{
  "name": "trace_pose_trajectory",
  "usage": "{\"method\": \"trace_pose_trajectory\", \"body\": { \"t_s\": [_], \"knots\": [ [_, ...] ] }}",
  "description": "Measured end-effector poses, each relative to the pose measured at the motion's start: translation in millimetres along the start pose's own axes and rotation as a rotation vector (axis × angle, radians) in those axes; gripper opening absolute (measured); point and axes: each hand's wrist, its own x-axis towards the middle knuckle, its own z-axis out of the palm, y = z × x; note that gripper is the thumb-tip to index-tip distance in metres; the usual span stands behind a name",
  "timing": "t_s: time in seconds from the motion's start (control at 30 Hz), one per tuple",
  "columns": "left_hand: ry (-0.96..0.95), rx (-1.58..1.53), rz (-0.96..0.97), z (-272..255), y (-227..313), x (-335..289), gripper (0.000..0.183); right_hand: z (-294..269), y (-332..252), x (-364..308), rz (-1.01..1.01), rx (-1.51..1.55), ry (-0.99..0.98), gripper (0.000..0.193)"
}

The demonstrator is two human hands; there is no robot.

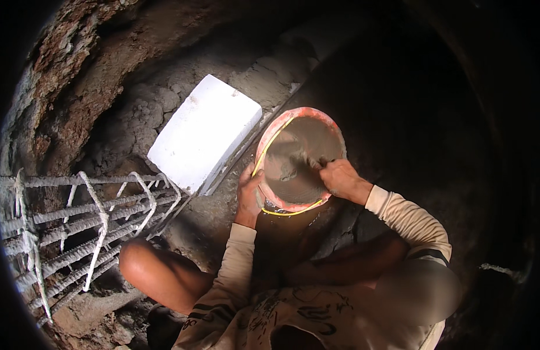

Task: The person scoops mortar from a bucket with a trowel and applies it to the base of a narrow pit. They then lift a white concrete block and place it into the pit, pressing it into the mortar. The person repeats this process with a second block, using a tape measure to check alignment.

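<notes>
A reddish bucket [278,203] with a yellow handle [274,142] stands in front of me, filled with wet grey-brown mortar [302,143]. My left hand [248,195] grips its near left rim, thumb over the edge and fingers on the outside. At the right side of the bucket, my right hand [341,178] is closed in a fist just above the mortar. Its fingertips point toward a dark spot in the mix, and whatever they hold there is hidden. The mortar's surface looks stirred, with a hollow left of that hand.
A white rectangular block [206,128] lies left of the bucket, beside a dark straight edge. At the left, a rebar cage [89,219] with tied stirrups reaches in. Rough earth wall [66,76] rises behind it. My bent knee [143,259] is near the cage's end.
</notes>
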Motion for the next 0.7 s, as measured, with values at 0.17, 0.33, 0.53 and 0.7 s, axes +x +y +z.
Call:
{"method": "trace_pose_trajectory", "body": {
  "t_s": [0.17,0.33,0.53,0.7],
  "knots": [
    [0.049,0.093,-0.014,-10,11,-3,0.033,-17,4,-10,-0.144,-0.018,-0.198,0.022],
    [-0.144,0.427,0.074,29,2,-9,0.027,4,1,-4,0.089,-0.1,-0.043,0.014],
    [-0.246,0.308,0.092,31,16,-13,0.01,30,17,-23,-0.271,0.476,-0.251,0.04],
    [-0.02,0.08,-0.019,9,1,-10,0.041,4,31,-44,0.26,1.672,-0.621,0.059]
  ]
}}
